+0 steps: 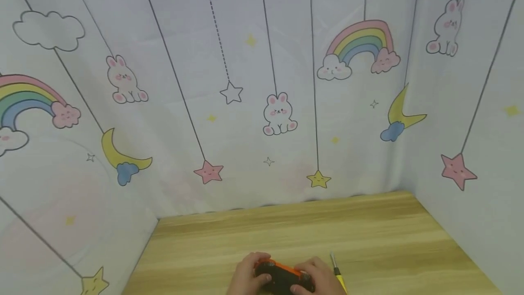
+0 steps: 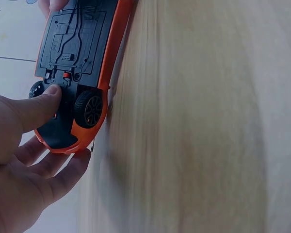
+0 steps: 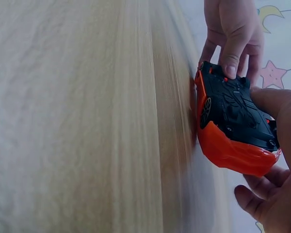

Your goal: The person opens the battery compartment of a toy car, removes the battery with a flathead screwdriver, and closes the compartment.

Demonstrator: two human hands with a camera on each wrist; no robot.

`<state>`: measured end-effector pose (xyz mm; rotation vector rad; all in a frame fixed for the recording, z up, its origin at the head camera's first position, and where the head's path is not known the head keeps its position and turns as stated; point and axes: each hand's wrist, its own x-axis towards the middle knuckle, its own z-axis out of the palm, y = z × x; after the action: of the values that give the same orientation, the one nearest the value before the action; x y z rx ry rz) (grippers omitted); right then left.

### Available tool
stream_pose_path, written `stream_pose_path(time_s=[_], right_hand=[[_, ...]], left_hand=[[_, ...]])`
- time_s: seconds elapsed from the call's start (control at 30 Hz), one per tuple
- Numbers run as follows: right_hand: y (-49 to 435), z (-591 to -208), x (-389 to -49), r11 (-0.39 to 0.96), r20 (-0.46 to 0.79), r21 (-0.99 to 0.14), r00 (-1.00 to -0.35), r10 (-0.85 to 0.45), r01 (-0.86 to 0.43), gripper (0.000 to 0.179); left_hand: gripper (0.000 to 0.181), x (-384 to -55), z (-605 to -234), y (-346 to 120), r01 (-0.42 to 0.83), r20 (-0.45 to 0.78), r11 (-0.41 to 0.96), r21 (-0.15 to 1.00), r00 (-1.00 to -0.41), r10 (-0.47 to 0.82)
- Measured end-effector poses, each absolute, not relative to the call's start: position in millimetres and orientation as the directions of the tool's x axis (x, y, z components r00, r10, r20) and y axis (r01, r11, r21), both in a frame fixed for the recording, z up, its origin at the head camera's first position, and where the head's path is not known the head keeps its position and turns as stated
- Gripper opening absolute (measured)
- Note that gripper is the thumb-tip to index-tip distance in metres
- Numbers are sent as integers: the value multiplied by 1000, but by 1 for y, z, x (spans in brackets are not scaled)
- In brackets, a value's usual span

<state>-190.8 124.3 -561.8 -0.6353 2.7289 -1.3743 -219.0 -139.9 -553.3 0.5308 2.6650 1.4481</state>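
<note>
An orange toy car [image 1: 282, 280] with a black underside is held between both hands low in the head view, its underside turned toward me. My left hand [image 1: 247, 274] grips one end: in the left wrist view the thumb [image 2: 46, 99] presses the underside between two black wheels, and the fingers wrap the orange body below. At the other end, my right hand [image 1: 323, 279] holds the car, its thumb lying over the underside in the right wrist view. Small red pieces and molded lines show on the black base [image 3: 237, 104].
A screwdriver [image 1: 337, 272] with a yellow and black handle lies on the wood-grain table [image 1: 286, 222], just right of my right hand. White curtains [image 1: 245, 144] printed with rabbits, stars and rainbows surround the table at the back and sides.
</note>
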Motion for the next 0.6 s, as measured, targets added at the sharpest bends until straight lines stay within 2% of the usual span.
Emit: stream_pose_path(time_s=[0.2,0.37,0.6], right_hand=[[122,-561,-192,571,244,-715,-910,-336,-403,49],[122,-560,-191,568,241,-722,-914,-328,-394,47],[120,-563,-190,550,317,-705,-893,-320,-448,40]], left_hand=[[50,-219,-553,-136,273,107,508,817,-937,332],[50,-220,-554,-134,249,84,499,830,-941,329],[48,-220,-551,-132,280,106,506,816,-933,344]])
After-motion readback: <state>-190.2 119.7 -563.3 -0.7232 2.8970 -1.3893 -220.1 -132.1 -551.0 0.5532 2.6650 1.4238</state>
